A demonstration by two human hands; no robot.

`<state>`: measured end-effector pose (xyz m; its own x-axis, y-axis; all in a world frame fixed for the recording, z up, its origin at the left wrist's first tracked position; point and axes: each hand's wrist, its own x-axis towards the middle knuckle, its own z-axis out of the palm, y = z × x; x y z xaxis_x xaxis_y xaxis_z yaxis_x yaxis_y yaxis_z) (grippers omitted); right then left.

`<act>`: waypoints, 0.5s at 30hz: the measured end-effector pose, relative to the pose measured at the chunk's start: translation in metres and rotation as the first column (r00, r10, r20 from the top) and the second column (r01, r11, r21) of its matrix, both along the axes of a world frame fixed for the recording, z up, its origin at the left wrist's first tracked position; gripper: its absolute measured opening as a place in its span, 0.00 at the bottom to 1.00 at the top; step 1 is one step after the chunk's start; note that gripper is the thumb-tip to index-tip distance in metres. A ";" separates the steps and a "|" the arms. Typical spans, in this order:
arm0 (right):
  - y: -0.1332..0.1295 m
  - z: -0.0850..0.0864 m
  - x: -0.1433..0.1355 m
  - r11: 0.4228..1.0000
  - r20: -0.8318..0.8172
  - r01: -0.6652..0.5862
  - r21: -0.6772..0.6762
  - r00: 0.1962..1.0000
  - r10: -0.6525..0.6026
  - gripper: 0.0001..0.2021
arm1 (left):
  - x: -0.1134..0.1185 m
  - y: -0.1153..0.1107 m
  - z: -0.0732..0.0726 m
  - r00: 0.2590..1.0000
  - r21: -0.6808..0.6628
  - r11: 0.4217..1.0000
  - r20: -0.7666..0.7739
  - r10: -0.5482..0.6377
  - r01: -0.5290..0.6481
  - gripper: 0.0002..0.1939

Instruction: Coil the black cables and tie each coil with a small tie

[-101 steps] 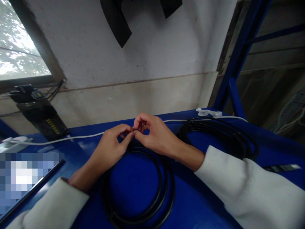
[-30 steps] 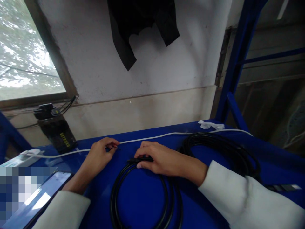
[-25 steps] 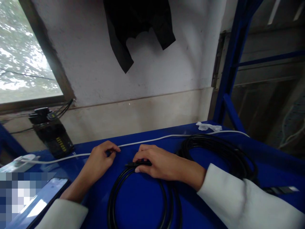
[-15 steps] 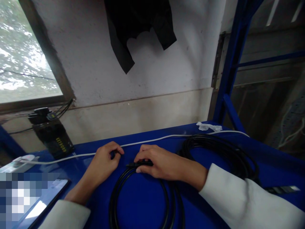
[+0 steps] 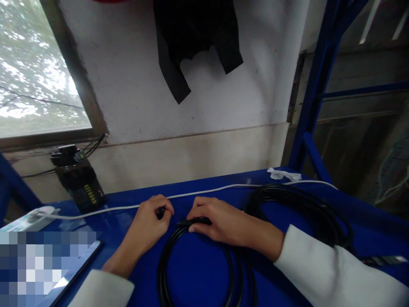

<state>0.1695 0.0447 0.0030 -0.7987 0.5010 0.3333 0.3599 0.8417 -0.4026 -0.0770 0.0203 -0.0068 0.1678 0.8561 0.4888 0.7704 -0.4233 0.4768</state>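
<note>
A coil of black cable lies on the blue table in front of me. My right hand is closed around the top of this coil, thumb and fingers pinching it. From under the fingers pokes a dark, flat cable end, pointing left. My left hand is just left of the coil, its fingertips curled towards the thumb. Something small and dark shows inside that curl, too hidden to name.
A second, thicker black coil lies to the right, near a dark connector with a pale tip. A white cord runs along the back to a power strip. A bottle, a phone-like screen and crumpled white plastic surround the workspace.
The whole view has shifted slightly, so everything appears further right and a little lower. My left hand has curled its fingertips closer together. My right hand keeps its grip on the coil.
</note>
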 end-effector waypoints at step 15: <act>-0.016 0.009 0.004 0.992 -0.020 0.113 0.049 0.993 -0.112 0.17 | -0.022 0.011 -0.003 0.970 -0.005 0.970 -0.033 0.241 -0.242 0.16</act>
